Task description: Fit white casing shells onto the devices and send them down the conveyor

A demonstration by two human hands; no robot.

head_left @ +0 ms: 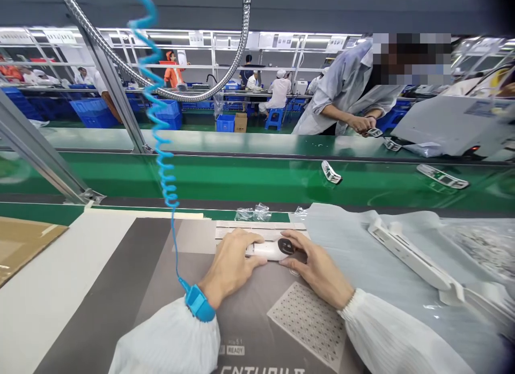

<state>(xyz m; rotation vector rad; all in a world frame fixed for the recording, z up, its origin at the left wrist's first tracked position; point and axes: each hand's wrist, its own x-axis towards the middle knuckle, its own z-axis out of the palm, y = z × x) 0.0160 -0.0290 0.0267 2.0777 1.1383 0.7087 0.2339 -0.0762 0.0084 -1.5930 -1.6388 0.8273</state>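
A small white device with a black oval end lies between my hands over the grey printed mat. My left hand grips its left end between thumb and fingers; a blue wrist strap with a coiled cord is on that wrist. At the black end, my right hand holds the device with thumb and fingertips. A white strip sheet lies just behind the hands. Below my right hand is a patterned rectangle on the mat.
Long white housings lie on translucent sheeting at right, beside bagged small parts. Beyond, a green belt carries white curved parts. Across it, a person handles a similar part. Cardboard lies left; a metal frame stands behind.
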